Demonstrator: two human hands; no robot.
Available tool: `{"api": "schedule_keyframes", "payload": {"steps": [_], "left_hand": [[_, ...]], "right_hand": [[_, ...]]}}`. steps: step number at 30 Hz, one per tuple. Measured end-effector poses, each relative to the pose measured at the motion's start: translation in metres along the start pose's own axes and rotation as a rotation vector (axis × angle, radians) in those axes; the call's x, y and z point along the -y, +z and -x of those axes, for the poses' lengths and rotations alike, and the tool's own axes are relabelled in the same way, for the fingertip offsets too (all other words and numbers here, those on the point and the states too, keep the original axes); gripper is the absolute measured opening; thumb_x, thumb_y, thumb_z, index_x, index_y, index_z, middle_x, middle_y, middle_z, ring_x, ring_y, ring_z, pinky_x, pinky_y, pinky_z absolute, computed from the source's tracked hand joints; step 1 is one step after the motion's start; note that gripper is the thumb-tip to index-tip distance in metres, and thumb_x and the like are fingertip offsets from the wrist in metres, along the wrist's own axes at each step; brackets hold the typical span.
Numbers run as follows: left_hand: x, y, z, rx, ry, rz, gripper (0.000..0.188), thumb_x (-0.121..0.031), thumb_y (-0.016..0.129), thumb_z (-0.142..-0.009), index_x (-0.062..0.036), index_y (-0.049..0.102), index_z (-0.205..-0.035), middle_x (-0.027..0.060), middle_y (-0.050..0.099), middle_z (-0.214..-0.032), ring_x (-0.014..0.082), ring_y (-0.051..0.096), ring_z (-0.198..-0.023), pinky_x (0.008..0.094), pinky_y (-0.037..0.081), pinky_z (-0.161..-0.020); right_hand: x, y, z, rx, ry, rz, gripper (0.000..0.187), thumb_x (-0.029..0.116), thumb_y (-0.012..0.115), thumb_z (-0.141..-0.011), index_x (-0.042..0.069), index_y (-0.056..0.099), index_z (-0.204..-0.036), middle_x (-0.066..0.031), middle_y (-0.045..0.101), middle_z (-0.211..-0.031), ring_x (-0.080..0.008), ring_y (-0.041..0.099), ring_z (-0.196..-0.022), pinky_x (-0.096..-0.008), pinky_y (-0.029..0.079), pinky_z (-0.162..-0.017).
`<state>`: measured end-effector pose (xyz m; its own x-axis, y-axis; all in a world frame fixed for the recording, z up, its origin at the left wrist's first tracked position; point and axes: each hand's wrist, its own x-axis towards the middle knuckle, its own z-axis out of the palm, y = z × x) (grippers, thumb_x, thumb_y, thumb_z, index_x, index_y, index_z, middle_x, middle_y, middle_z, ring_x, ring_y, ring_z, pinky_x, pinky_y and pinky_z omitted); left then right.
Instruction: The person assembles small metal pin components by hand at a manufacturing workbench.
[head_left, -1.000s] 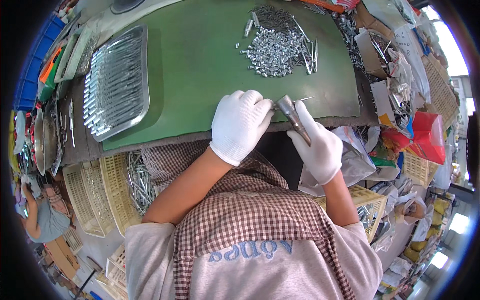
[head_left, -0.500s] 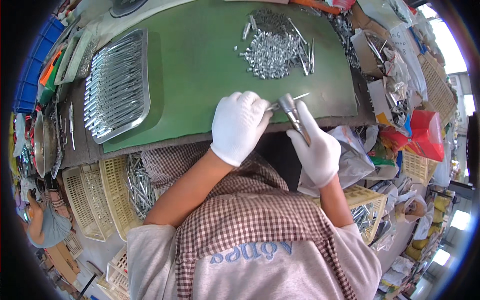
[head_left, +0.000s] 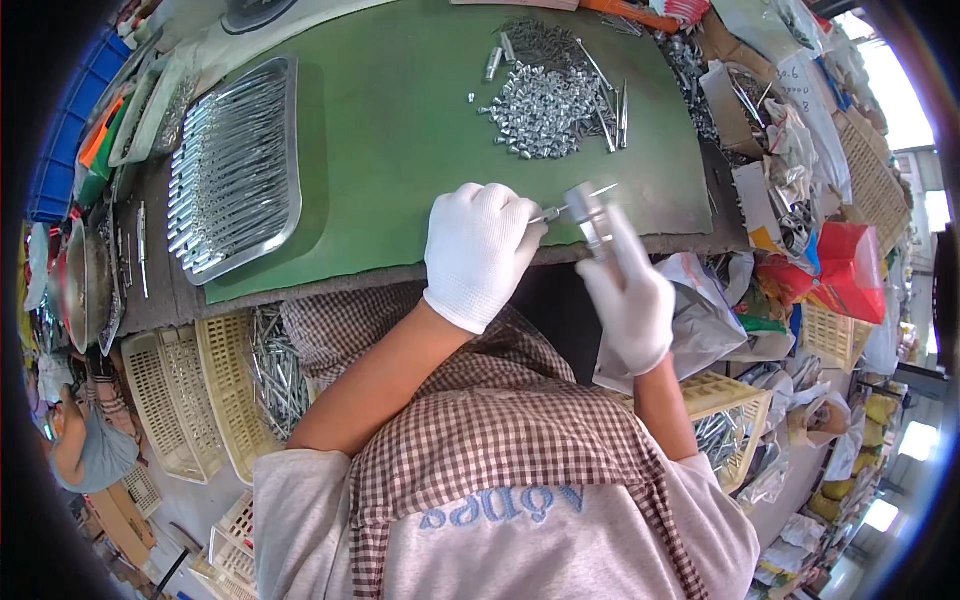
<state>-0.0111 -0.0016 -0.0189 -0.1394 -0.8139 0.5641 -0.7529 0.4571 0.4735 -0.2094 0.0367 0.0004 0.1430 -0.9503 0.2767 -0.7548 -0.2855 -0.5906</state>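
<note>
My left hand (head_left: 478,255), in a white knit glove, is closed on a thin metal rod (head_left: 546,215) near the front edge of the green mat. Most of that rod is hidden by the fingers. Also gloved, my right hand (head_left: 636,305) grips a short hammer (head_left: 583,204) with a metal head and is partly blurred. The hammer head is right beside the exposed end of the rod; whether they touch I cannot tell. A slim pointed metal piece (head_left: 604,190) shows just past the head. Farther off lies a heap of small shiny metal fittings (head_left: 545,110).
At the left, a metal tray (head_left: 292,200) holds rows of slim metal rods on the green mat (head_left: 390,110). Dark small parts (head_left: 545,45) lie behind the heap. Plastic baskets (head_left: 235,390) sit below the bench, and opened boxes (head_left: 735,105) line the right side.
The hammer head has shifted slightly, and my right hand is now blurred by motion. My left hand stays nearly in place, with more of the rod visible.
</note>
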Motion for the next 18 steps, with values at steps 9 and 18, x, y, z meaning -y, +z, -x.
{"api": "schedule_keyframes", "payload": {"steps": [9, 18], "left_hand": [[-0.011, -0.006, -0.008, 0.071, 0.012, 0.015, 0.017, -0.017, 0.078, -0.071, -0.0133, 0.074, -0.087, 0.0019, 0.063, -0.086, 0.0248, 0.060, -0.082, 0.0413, 0.047, -0.070], [-0.003, -0.029, -0.012, 0.049, 0.066, -0.070, 0.016, -0.013, 0.075, -0.072, -0.0139, 0.067, -0.086, 0.0028, 0.061, -0.090, 0.0259, 0.061, -0.088, 0.0419, 0.048, -0.076]], "right_hand": [[-0.134, -0.071, -0.060, -0.321, 0.166, 0.744, 0.043, 0.030, 0.069, -0.091, 0.012, 0.061, -0.129, -0.0149, 0.069, -0.102, -0.0353, 0.066, -0.090, -0.0436, 0.052, -0.080], [-0.077, -0.002, -0.143, -0.078, -0.135, 0.374, 0.032, 0.036, 0.069, -0.087, 0.004, 0.068, -0.092, -0.0205, 0.067, -0.094, -0.0415, 0.063, -0.088, -0.0473, 0.050, -0.079]]}}
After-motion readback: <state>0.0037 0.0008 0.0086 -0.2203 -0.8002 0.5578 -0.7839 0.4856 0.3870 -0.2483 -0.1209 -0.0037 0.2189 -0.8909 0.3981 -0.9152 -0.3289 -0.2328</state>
